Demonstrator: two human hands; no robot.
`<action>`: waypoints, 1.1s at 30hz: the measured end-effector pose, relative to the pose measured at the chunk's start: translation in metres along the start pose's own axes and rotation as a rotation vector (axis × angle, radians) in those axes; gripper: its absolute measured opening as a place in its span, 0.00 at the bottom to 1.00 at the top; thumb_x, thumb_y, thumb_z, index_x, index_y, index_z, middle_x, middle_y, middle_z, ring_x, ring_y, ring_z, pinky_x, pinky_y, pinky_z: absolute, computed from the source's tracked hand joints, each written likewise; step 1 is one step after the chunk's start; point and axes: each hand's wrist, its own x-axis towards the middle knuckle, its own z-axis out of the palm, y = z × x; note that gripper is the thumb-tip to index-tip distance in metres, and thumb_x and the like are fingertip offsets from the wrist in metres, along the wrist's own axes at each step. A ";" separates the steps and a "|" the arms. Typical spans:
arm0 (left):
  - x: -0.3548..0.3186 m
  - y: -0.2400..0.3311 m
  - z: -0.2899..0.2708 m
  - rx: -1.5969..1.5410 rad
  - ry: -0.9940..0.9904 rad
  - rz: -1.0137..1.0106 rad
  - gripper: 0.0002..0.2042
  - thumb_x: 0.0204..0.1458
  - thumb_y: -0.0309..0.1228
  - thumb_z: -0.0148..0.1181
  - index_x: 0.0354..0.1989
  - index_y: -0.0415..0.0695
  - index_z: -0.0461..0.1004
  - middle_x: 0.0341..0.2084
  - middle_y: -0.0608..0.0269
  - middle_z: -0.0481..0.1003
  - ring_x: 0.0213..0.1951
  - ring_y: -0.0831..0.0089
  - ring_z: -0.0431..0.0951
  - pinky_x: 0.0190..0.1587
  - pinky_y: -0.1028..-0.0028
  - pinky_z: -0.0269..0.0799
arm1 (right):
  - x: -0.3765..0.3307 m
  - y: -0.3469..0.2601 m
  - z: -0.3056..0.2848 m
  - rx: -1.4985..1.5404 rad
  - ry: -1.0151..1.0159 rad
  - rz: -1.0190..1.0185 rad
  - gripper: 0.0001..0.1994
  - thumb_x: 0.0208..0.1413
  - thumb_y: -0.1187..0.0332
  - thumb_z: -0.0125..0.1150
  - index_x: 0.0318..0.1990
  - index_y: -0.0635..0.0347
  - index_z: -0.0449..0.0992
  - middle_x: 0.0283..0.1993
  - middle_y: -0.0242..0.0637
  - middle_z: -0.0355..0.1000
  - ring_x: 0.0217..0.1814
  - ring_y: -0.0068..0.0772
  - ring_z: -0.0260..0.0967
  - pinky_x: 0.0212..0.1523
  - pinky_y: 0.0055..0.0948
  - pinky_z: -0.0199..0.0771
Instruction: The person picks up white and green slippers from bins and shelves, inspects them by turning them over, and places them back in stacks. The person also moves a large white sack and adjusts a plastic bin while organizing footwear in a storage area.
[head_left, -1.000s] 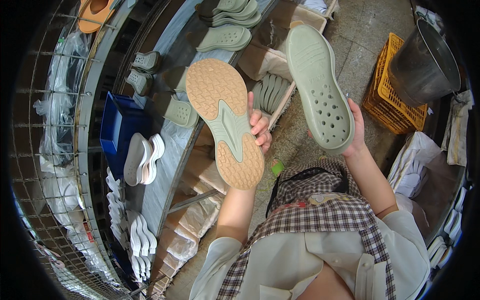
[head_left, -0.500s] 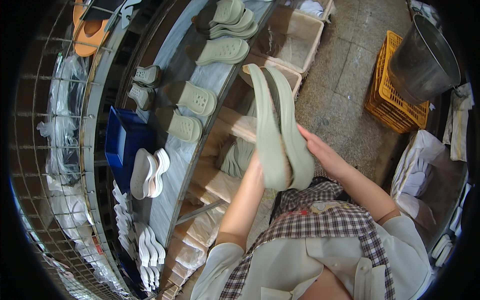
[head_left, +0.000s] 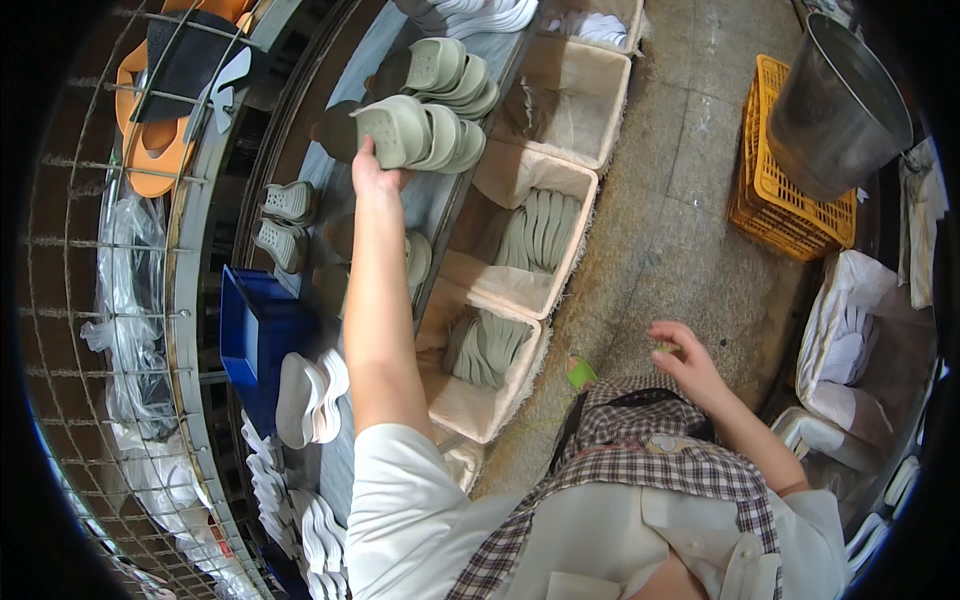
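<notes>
Green clogs (head_left: 415,132), two, under left hand (head_left: 368,172)

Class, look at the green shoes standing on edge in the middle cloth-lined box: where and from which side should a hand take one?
Grip a green shoe by its upturned long edge, coming from above: the box walls block its sides, and neighbours hide its flat faces.
</notes>
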 end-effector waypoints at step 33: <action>0.204 0.210 -0.296 -0.271 0.528 0.329 0.09 0.54 0.33 0.49 0.39 0.42 0.71 0.31 0.62 0.71 0.34 0.71 0.71 0.29 0.72 0.68 | 0.013 0.097 0.130 0.146 0.301 0.466 0.11 0.54 0.70 0.58 0.44 0.64 0.69 0.36 0.30 0.68 0.39 0.20 0.65 0.43 0.21 0.65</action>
